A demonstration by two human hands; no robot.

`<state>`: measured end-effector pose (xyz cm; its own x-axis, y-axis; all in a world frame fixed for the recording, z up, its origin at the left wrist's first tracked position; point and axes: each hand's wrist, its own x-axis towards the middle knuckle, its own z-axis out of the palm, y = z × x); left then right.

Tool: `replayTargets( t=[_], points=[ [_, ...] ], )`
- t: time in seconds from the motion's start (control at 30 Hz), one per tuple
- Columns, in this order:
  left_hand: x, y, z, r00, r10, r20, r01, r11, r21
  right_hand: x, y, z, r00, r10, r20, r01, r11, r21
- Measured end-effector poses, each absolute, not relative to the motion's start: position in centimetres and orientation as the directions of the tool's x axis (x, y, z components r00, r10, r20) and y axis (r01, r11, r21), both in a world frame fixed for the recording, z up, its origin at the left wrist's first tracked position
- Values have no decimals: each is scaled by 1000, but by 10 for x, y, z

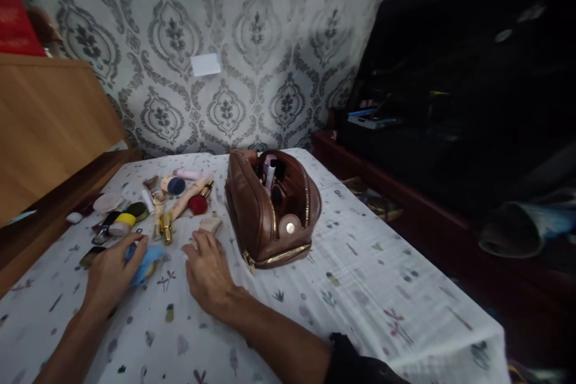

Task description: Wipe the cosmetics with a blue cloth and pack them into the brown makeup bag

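Observation:
My left hand (110, 270) is closed on a crumpled light-blue cloth (147, 261), its thumb and fingers pinching it just above the tablecloth. Something round and yellowish shows partly at the cloth's lower edge; I cannot make out what it is. To the right, my right hand (209, 273) rests palm down on the table with loosely bent, parted fingers and nothing visible in them. Just beyond its fingertips lies a small beige item (210, 225). A brown makeup bag (252, 210) stands unzipped beside that hand, with a lilac tube (269, 171) and dark items inside.
Cosmetics lie scattered at the left: a yellow-lidded jar (122, 225), a gold lipstick (166, 229), a red round pot (197, 205) and several tubes. A wooden cabinet (54, 132) borders the left side. A dark red ledge (351, 162) and black screen (450, 102) stand right.

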<state>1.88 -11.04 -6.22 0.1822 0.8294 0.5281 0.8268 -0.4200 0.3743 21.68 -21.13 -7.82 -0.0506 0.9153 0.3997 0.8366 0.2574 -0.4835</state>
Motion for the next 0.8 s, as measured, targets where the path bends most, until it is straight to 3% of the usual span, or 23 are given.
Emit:
replayTargets(
  t=[0.3, 0.4, 0.57, 0.8],
  points=[
    [27, -111, -55, 28, 864, 503, 662, -393, 638, 221, -206, -76, -31, 928, 372, 806, 243, -539],
    [24, -110, -46, -119, 832, 541, 561, -393, 728, 221, -204, -76, 20, 922, 386, 775, 230, -589],
    [13, -108, -35, -275, 786, 553, 439, -409, 800, 221, -203, -78, 87, 913, 399, 747, 205, -633],
    [18, -116, -37, -227, 837, 498, 440, -368, 819, 222, -206, -80, 135, 871, 473, 736, 231, -636]
  ],
)
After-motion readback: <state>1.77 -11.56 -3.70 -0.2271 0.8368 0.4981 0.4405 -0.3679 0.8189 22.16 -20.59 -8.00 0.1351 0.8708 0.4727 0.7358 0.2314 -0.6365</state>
